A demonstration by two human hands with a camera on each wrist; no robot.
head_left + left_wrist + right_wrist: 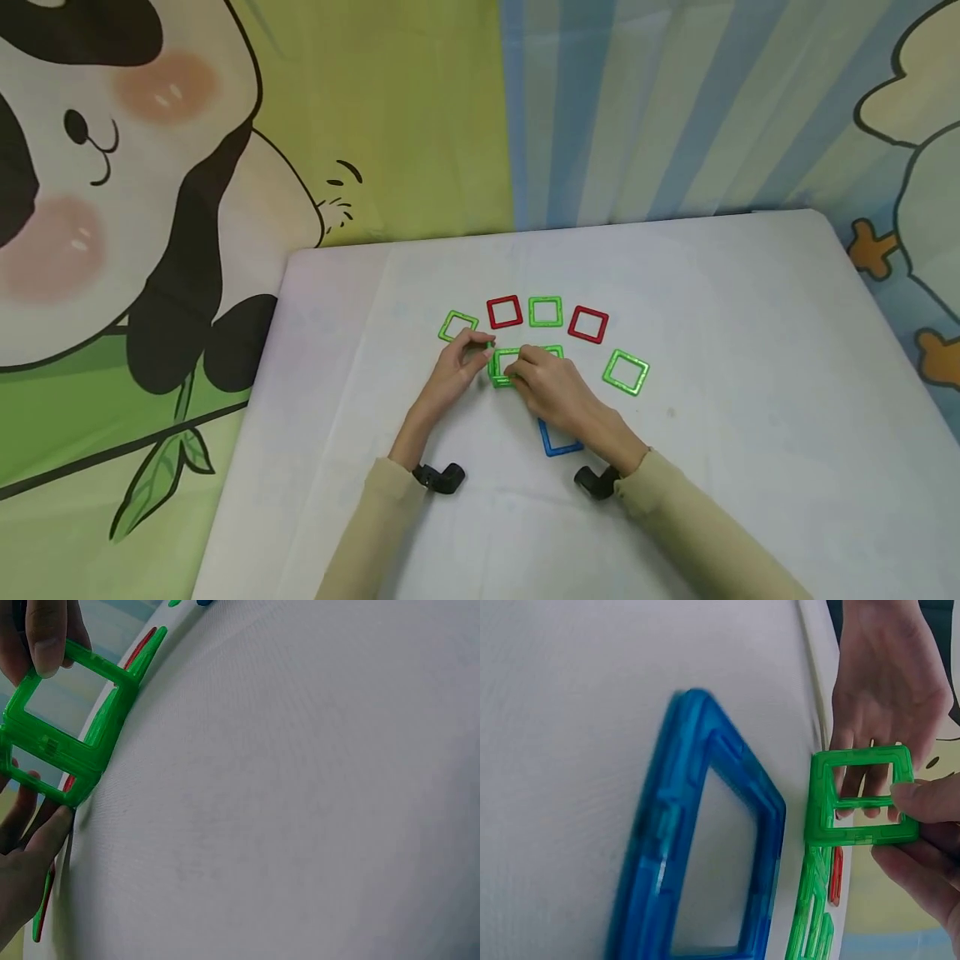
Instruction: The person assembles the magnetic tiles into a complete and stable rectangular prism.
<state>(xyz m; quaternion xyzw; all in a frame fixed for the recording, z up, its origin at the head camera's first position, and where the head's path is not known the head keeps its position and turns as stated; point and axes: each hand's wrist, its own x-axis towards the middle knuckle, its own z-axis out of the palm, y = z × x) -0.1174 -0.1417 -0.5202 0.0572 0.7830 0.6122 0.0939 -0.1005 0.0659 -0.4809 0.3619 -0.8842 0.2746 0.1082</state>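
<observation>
Btwn L fingers (pixel 49 836) & R fingers (pixel 930 801), grn frames (pixel 820 799), both touching.

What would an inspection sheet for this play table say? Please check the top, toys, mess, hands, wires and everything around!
Surface: white table, faint creases.
Job's things: green build with at least two frames edge to edge; three green frames and two red frames lie in an arc around it; a blue frame sits on the person's side.
Clutter: nothing seen.
Hands: left hand and right hand both grip the green build; a black device on each wrist.
Cables: nothing seen.
Surroundings: panda picture and blue stripes behind.
</observation>
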